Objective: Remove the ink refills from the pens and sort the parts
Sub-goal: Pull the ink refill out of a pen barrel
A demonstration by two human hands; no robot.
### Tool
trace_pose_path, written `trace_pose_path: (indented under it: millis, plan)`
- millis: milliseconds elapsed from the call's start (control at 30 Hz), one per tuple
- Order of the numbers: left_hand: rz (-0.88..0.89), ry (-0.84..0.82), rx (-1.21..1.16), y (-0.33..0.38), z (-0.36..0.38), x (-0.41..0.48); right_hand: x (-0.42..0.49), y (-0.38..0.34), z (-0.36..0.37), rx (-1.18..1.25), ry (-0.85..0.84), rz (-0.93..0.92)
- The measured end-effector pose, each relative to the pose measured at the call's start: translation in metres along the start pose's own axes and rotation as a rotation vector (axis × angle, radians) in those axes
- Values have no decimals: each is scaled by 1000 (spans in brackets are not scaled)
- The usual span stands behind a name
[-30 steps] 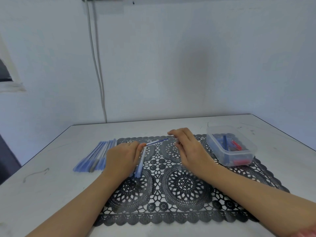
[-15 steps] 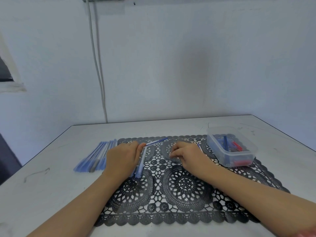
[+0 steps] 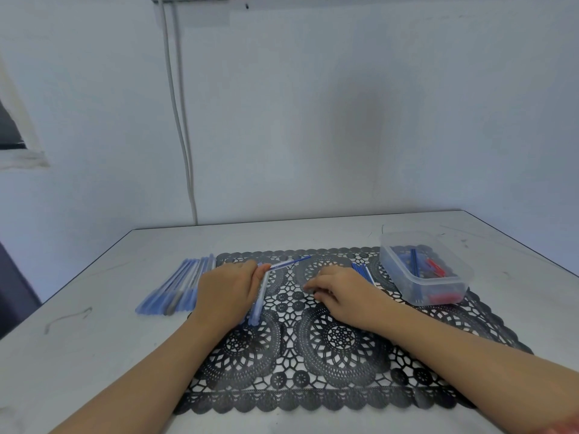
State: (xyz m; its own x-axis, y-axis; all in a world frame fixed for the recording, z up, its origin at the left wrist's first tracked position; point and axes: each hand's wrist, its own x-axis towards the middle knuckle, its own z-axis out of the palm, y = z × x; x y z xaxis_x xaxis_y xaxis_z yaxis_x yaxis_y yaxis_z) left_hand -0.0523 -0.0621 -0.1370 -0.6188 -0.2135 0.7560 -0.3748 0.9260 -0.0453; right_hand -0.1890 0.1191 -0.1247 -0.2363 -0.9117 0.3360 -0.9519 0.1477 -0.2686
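Our right hand (image 3: 341, 292) has left the far tip of the pen (image 3: 288, 264) and dropped onto the mat (image 3: 313, 386) near its far edge, fingers curled beside the loose refills (image 3: 363, 272); whether it pinches anything we cannot tell. Our left hand (image 3: 228, 292) still pinches the pen there, so we judge one part is off and being sorted.

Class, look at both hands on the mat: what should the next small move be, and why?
Probably the right hand, resting on the mat, should reach for the blue refill jutting from the grip of the left hand beside the pen barrel and draw it clear, then lay it with the refills near the container.
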Motion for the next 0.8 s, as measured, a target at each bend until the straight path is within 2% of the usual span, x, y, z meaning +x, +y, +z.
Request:
trace_pose_path:
  millis: [100,233,333,567,800]
  plan:
    - [1,-2,-3,-1,1,0,-1,-3,-3,-12,105,-33]
    - [2,13,0,-1,3,-1,-2,-3,-5,-47,346,-125]
    - [25,27,-2,0,3,0,-2,-3,-4,-51,415,-201]
    - [166,82,17,6,2,0,-1,-9,-3,-114,359,-265]
    - [172,111,17,6,3,0,-2,-9,-2,-158,308,-261]
